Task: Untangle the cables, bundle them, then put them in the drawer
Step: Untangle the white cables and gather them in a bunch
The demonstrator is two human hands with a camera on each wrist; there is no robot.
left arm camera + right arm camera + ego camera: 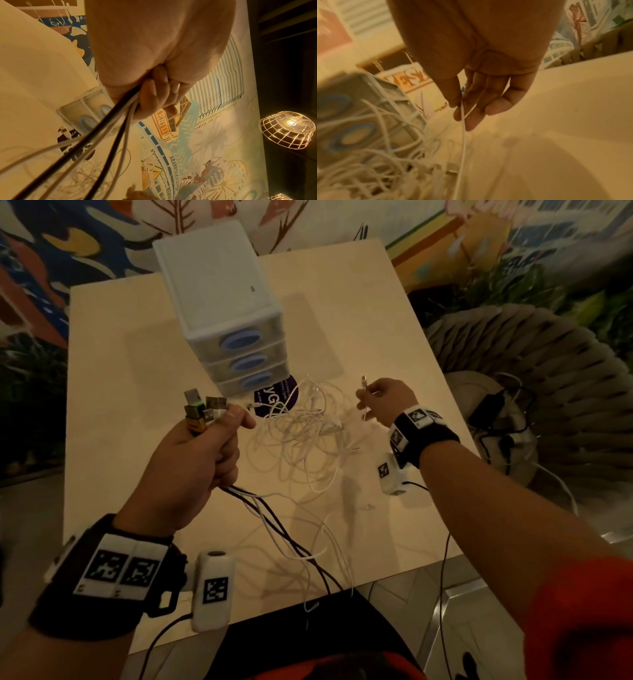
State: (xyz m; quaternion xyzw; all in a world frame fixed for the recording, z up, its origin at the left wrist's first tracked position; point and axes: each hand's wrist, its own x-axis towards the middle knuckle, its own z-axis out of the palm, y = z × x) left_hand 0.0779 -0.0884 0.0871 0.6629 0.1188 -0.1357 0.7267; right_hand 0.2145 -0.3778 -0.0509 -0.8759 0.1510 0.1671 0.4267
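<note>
White cable (pixel 365 409) pinched thumb-to-finger in the right hand (pixel 387 402) runs down and left into the loose tangle (pixel 301 436) on the table (pixel 120 378), between it and the left hand (pixel 195 467), fisted round the gathered plug ends (pixel 202 410).

We see thin white cables (pixel 301 436) and two black cables (pixel 274 518). The small plastic drawer box (pixel 219 289) is white, with round blue handles (pixel 239 341). Our flat table (pixel 116 392) is cream. Our wrist bands (pixel 113 573) carry black-and-white square patterns.
</note>
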